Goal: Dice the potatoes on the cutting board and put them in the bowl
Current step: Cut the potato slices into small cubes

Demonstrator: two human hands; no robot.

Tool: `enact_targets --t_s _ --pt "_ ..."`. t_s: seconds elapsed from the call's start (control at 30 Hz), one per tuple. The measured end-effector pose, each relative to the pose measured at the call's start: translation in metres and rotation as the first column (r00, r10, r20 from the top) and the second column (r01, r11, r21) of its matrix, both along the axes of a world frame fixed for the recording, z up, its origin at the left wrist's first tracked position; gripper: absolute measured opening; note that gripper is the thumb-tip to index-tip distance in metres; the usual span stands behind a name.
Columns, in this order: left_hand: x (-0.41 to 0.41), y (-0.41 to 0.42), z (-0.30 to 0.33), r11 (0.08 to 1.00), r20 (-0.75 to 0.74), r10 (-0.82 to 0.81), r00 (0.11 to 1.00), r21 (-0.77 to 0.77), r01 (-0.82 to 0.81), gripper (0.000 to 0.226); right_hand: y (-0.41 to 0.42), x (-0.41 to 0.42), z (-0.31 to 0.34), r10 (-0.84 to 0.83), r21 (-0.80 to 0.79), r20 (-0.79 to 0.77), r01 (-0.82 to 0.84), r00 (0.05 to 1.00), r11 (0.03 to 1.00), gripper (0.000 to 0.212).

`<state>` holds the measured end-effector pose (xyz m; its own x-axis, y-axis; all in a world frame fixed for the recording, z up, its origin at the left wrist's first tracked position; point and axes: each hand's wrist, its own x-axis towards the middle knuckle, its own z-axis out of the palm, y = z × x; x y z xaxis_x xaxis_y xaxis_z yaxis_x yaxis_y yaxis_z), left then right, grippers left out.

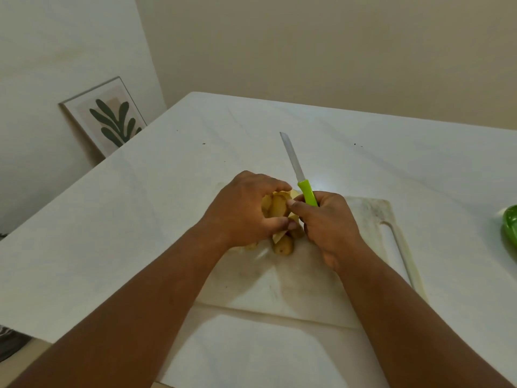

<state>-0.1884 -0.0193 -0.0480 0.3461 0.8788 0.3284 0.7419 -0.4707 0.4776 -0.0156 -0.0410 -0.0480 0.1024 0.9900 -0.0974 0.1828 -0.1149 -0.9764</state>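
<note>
We're mid-task: our left hand [246, 211] curls round cut potato pieces [275, 205] above the cutting board [307, 289], w/ more pieces [284, 245] lying on it. Right hand [330, 228] grips the green-handled knife [299, 175], blade pointing away. Bowl [510, 228] sits well apart at right edge; contents can't be seen, so transfer's prob. still left.

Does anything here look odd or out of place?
Yes. The right hand grips the knife with the blade pointing up and away, not cutting, while the left hand holds potato pieces above the cutting board.

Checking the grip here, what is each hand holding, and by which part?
Left hand grips cut potato pieces around their sides. Right hand holds the knife by its green handle.
</note>
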Motion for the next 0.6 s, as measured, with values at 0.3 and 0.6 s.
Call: enact_targets --t_s 0.3,0.6 --pt "-0.008 0.010 -0.008 0.999 0.126 0.032 0.991 0.021 -0.035 0.042 0.004 0.017 -0.009 -0.095 0.056 -0.002 0.095 0.995 0.994 0.017" --pt "0.018 -0.011 0.013 0.991 -0.006 -0.054 0.999 0.125 0.054 0.045 -0.020 0.078 0.023 -0.059 -0.143 -0.165 0.035 0.984 0.989 0.010"
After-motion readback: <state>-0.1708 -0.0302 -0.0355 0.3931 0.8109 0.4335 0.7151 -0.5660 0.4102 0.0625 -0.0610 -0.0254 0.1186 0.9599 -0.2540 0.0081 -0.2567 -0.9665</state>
